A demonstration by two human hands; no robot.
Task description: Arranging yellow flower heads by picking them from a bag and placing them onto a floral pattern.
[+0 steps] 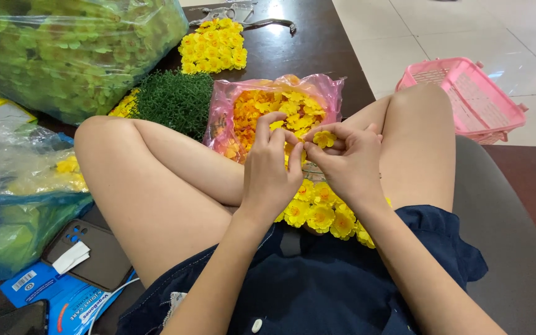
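Dark blue clothing (317, 279) is seen nearest the camera, worn by a person seated cross-legged. Just beyond it, a cluster of yellow artificial flowers (324, 214) is gathered in the lap between the bare legs. Above this cluster, the left hand (271, 167) and the right hand (348, 162) are brought together, fingertips touching; a single yellow flower (324, 138) is pinched between the fingers of both hands. At the near left, a dark phone case (94, 254) and a blue printed packet (57, 298) are laid beside a blue plastic bag (13, 229). Directly behind the hands, a pink plastic bag (221, 111) filled with orange and yellow flowers is stood open on the dark tabletop (317, 49). A patch of green artificial foliage (175, 99) is set to its left. Farther back, a second pile of yellow flowers (213, 46) and a large clear bag of green pieces (69, 49) are placed. A pink basket (466, 96) is seen on the tiled floor at the far right.
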